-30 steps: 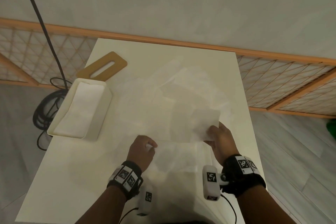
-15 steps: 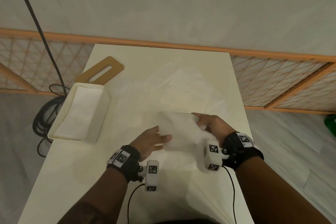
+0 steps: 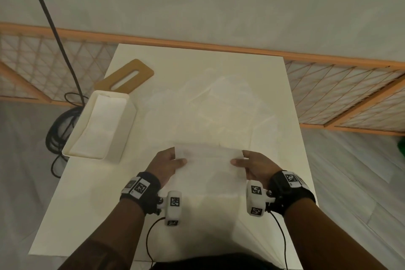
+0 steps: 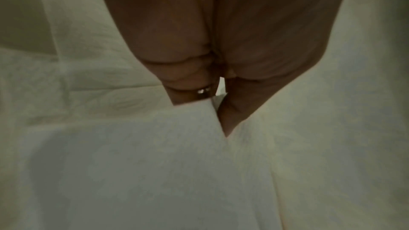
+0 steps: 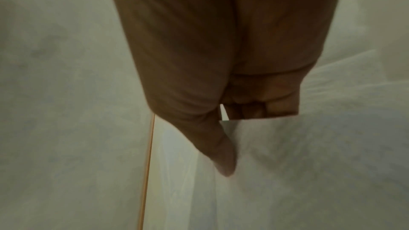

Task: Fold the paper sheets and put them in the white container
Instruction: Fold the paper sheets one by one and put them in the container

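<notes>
White table [image 3: 92, 215]; left hand [image 3: 165, 165] and right hand [image 3: 256, 165] each pinch the paper sheet [image 3: 210, 166]; align edges squarely before creasing.

A white rectangular worktop [image 3: 83, 215] is seen from above, its far edge set against an orange wooden rail. On the left side, a white container [image 3: 122, 138] is placed close to the left edge, with folded white paper visible inside it. Just beyond the container, at the far left corner, a flat tan wooden board [image 3: 144, 72] with a long slot is laid at an angle. Across the middle and far right, loose paper sheets [image 3: 219, 112] are spread in an overlapping, creased pile, pale and hard to tell apart from the surface.
</notes>
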Demonstrator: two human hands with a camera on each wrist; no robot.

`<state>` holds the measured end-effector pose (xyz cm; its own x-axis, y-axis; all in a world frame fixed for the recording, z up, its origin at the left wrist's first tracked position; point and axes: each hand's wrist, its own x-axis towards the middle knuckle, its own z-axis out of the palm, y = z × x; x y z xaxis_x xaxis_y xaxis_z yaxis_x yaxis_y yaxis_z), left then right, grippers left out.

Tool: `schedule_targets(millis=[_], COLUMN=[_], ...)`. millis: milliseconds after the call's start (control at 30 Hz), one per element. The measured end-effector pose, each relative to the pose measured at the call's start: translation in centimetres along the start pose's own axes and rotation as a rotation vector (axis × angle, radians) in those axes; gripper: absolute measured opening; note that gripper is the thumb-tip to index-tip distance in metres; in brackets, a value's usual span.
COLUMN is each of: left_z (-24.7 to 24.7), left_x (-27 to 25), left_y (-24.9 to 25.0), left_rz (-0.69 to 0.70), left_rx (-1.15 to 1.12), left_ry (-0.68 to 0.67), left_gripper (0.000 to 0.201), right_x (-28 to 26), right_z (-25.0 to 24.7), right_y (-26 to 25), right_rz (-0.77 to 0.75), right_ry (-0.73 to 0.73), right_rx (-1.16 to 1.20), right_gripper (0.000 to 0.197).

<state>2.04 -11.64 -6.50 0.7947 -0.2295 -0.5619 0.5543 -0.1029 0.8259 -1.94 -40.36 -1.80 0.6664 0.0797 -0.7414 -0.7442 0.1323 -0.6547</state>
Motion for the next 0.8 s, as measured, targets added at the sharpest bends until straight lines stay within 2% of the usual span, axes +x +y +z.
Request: schedule_targets(millis=[100, 200, 233, 300, 367, 467, 533, 600, 667, 767, 800], left_z=[-0.5, -0.9, -0.9, -1.1, -0.8, -0.1, 0.0, -0.1, 0.0, 0.1, 0.1], left_x=[-0.1, -0.2, -0.2, 0.0, 0.0, -0.7, -1.2, -1.5, -1.4, -0.7, -0.5], left_y=[0.1, 0.5, 0.7, 0.7, 0.9, 1.5, 1.7, 1.3, 0.6, -0.5, -0.9], left_rz=[0.057, 0.067, 0.072, 0.064, 0.021, -0.063, -0.138, -0.193, -0.190, -0.024, 0.019], left_rx=[0.152, 0.284, 0.342, 0.426, 0.390, 0.217, 0.082, -0.027, -0.021, 0.356, 0.476], left_ry=[-0.047, -0.072, -0.092, -0.129, -0.139, -0.167, -0.175, -0.184, -0.141, -0.020, 0.007], left_gripper=[0.021, 0.030, 0.026, 0.022, 0.025, 0.038, 0.029, 0.033, 0.033, 0.011, 0.015], right_x=[0.2, 0.0, -0.2, -0.3, -0.4, -0.3, -0.2, -0.2, 0.2, 1.1, 1.2], right_z=[-0.7, -0.9, -0.9, -1.2, -1.1, -1.6, -2.0, -1.8, -1.5, -1.2, -1.0], right_y=[0.5, 0.7, 0.7, 0.9, 1.1, 2.1, 2.8, 3.6, 4.5, 6.0, 6.4], right_rz=[-0.028, -0.040, -0.041, -0.023, 0.016, 0.073, 0.088, 0.068, 0.013, -0.098, -0.119], right_ry=[0.032, 0.027, 0.031, 0.077, 0.085, 0.079, 0.078, 0.076, 0.137, 0.247, 0.274], right_rx=[0.009, -0.042, -0.067, -0.096, -0.106, -0.010, 0.078, 0.104, -0.024, -0.387, -0.493], right_gripper=[0.030, 0.022, 0.019, 0.027, 0.035, 0.033, 0.033, 0.027, 0.017, 0.017, 0.021])
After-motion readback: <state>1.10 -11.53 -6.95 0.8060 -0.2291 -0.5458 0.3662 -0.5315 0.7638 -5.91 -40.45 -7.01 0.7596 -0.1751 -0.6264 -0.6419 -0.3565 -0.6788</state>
